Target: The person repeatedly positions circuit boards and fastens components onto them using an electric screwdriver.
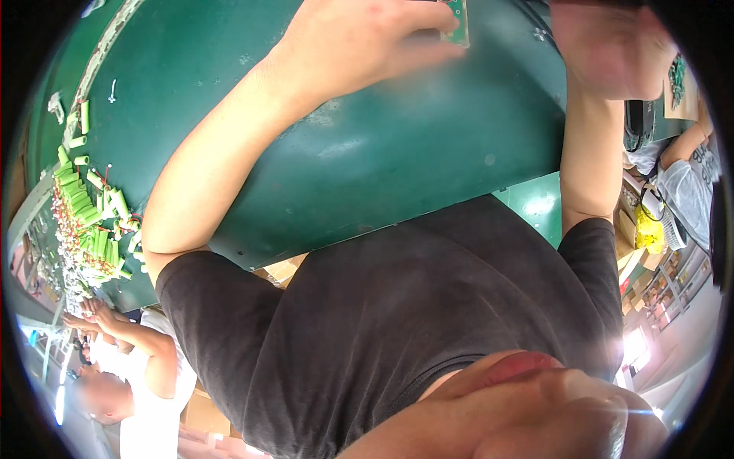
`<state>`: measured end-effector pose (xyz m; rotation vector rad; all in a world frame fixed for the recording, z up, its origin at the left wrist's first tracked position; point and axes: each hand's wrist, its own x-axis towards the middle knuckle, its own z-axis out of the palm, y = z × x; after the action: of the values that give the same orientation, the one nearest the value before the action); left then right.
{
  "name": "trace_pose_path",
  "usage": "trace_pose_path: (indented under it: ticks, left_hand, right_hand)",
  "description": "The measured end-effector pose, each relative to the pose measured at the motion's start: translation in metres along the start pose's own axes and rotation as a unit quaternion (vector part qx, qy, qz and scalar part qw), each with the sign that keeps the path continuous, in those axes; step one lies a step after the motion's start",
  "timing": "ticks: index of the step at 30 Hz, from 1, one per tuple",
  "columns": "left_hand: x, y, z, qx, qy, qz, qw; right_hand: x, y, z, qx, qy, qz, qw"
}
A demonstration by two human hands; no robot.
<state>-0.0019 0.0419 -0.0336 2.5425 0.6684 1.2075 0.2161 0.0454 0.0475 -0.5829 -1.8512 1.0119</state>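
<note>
At the top of the head view, my left hand (pixel 359 38) pinches a small green circuit board (pixel 459 29) between thumb and fingers. The board's upper part is cut off by the picture's edge. My right hand (pixel 612 53) is raised over the table's right side, apart from the board and smeared by motion. Its fingers are too blurred to read, and whether it holds anything cannot be made out. Beneath both hands lies the dark green tabletop (pixel 428 145).
Green cylindrical cells (pixel 84 203) with red wires are heaped along the left edge. A small metal piece (pixel 113 90) lies nearby. One person in white (pixel 153 413) works at lower left, another in grey (pixel 688 187) at right. A yellow bag (pixel 650 229) is near the latter.
</note>
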Motion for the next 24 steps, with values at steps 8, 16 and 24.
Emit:
trace_pose_path:
  ticks: [8,16,24]
  left_hand:
    - [0.004,0.006,-0.009,0.058,-0.057,-0.006,0.997]
    - [0.008,0.005,-0.014,0.101,-0.056,0.021,0.993]
    - [0.016,0.012,-0.023,0.052,-0.062,-0.024,0.996]
  right_hand:
    - [0.0,0.011,0.027,0.382,0.138,0.039,0.913]
    - [0.012,0.019,0.023,0.064,0.053,-0.028,0.996]
    - [0.014,0.014,0.023,0.124,0.054,0.018,0.991]
